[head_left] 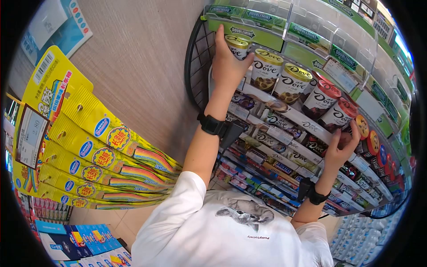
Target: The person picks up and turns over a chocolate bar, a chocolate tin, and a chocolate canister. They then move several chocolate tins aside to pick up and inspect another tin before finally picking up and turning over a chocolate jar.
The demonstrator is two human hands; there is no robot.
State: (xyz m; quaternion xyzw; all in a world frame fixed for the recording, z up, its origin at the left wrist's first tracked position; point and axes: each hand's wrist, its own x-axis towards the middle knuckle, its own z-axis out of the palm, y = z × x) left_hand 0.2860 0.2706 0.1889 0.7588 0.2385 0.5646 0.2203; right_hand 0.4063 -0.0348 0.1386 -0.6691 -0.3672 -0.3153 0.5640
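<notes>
Left fingers spread wide around a Dove tub.

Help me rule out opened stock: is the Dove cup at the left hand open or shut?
Shut: a gold lid covers the top of the Dove cup at the left hand.

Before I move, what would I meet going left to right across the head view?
Yellow packs → left hand → two gold-lidded tubs → two front red-lidded tubs → blue round lid.
</notes>
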